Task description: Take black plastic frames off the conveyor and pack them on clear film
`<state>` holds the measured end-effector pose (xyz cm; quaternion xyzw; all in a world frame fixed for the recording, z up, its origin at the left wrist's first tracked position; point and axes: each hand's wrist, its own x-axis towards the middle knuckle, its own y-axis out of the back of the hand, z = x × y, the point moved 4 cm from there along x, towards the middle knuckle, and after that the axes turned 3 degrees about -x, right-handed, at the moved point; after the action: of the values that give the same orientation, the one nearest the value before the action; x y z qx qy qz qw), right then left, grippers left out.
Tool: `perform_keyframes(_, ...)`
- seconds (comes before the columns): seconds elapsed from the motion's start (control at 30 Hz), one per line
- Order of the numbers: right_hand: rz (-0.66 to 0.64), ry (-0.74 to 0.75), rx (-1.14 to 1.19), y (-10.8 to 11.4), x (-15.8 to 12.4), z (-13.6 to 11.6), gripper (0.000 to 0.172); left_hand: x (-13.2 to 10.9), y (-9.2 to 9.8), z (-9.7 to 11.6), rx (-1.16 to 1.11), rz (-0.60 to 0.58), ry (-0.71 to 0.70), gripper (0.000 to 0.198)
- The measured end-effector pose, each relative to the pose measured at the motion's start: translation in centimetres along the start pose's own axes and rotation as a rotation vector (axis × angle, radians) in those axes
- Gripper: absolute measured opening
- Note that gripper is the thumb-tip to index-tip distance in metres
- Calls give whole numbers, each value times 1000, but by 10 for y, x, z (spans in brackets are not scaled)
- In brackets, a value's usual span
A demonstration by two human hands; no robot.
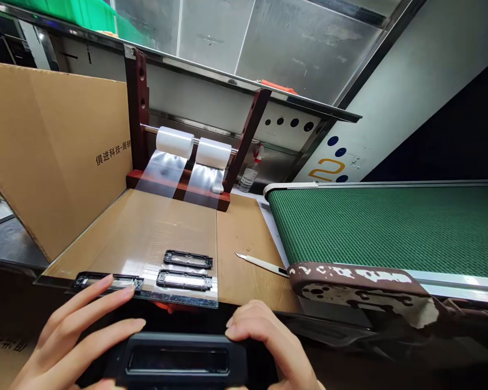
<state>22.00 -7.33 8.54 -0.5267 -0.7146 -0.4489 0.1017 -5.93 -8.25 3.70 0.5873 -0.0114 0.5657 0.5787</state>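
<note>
I note bright light from above, glare on the clear film (160, 176), deep shadow below, and bowed frame edges.

Near black frame (179, 360) cut off by bottom edge, ends hidden behind hands (71, 338) (268, 338).

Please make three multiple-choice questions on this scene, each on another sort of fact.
1. Where lies the white-handled knife? A) On the cardboard B) On the green belt C) On the roll stand
2. Besides the frame between the left hand and right hand, how many black frames lie on the clear film? A) Two B) Three C) Five
3. The film from the white rolls: A) runs down to the cardboard B) is fully wound C) lies cut off

1 A: it rests right of the film.
2 B: three show there.
3 A: strips hang from both rolls.
</note>
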Motion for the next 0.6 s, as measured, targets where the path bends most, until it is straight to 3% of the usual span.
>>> perform_keyframes(0.27,10,-17,20,1,-4,-4,27,-13,-6,-1,126,16,4,56)
perform_keyframes(0.6,51,-88,100,-4,-17,4,27,-17,-9,2,53,-26,0,51)
